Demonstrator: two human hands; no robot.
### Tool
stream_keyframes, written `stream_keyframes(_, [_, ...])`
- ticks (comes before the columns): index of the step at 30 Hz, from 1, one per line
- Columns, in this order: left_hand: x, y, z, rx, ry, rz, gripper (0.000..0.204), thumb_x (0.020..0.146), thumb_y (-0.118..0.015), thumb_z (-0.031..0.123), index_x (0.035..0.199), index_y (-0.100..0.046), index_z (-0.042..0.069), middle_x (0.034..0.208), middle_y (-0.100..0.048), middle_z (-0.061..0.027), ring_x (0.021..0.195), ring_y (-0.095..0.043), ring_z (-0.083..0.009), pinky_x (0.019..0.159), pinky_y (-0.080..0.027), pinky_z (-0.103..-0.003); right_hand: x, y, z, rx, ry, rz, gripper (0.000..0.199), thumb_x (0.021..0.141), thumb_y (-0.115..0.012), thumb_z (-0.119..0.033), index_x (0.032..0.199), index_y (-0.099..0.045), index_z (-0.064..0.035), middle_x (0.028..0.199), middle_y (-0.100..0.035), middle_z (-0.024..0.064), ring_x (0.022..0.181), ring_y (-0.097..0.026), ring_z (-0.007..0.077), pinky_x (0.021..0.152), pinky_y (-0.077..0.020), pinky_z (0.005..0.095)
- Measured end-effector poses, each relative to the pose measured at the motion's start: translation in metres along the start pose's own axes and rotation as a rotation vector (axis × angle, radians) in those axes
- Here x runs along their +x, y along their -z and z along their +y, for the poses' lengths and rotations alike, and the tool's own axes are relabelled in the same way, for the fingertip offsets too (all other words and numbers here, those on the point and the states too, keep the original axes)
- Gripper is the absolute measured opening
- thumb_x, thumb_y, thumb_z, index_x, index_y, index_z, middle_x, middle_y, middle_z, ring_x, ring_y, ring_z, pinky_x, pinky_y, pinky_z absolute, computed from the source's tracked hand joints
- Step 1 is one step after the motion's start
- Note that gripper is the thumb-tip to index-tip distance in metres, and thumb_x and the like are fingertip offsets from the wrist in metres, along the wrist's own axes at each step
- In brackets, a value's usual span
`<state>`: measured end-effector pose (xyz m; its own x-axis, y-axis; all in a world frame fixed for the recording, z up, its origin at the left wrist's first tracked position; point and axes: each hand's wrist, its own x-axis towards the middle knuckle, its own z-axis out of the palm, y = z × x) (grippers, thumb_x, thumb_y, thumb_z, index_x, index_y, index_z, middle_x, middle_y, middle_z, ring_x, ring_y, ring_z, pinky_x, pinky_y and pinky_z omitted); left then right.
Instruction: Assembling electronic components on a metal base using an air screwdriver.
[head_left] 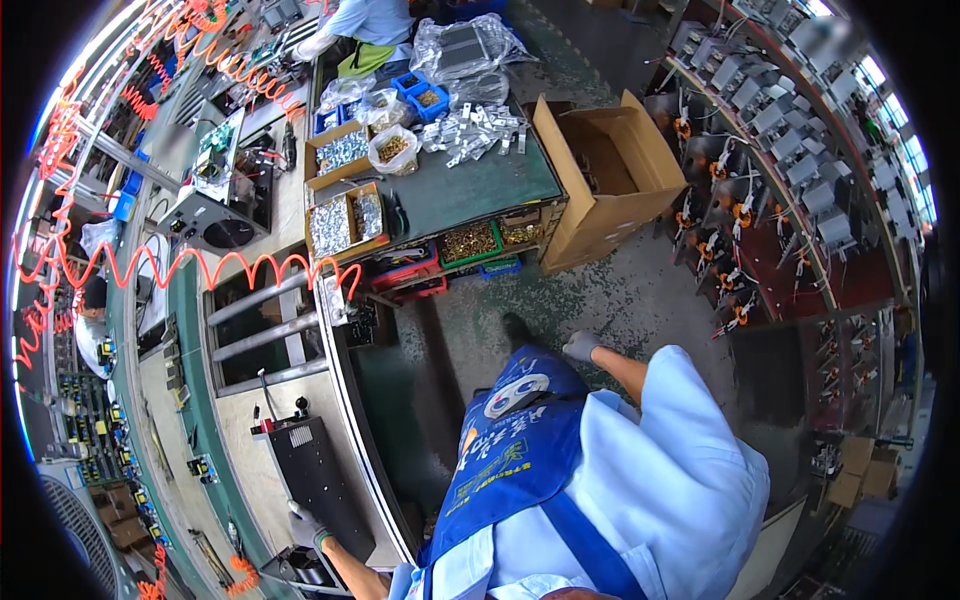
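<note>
My left hand (pixel 307 526), in a grey glove, reaches over the workbench at the lower left. It lies against the near left side of a black metal case (pixel 318 482), with the fingers stretched along its edge. The case has a vented end, and a small black knob and an upright lever stand beside that end. Close below the same hand is another dark case (pixel 305 568), partly cut off by the rim. My right hand (pixel 581 346), also gloved, hangs away from the bench beside my blue apron (pixel 520 440). Its fingers look loosely curled, and nothing shows in them.
Metal rollers (pixel 265 340) bridge a gap in the line. Ahead, a green-topped table (pixel 500 185) bears boxes of small metal parts, beside an open carton (pixel 610 220). Coiled orange hoses (pixel 210 265) hang left. Racks of parts (pixel 770 150) stand right. A person (pixel 365 25) works at the far end.
</note>
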<state>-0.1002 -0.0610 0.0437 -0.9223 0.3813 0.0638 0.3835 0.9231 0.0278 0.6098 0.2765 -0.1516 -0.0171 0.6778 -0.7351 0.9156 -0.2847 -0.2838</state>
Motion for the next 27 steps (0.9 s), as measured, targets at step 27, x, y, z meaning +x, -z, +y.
stream_keyframes(27, [-0.313,-0.246,0.403,-0.466,-0.007,-1.184,0.044,0.091,-0.060,0.045,0.090,-0.070,0.002,0.086,-0.067,-0.0162,0.079,-0.066,-0.0296,0.068,-0.051,-0.042,0.111,0.157,0.203,0.227,-0.075,0.155,0.045,0.084,-0.064,-0.046,0.103,-0.076,-0.0077,0.106,-0.072,0.0236,0.103,-0.069,0.0390,0.090,-0.0537,0.0461])
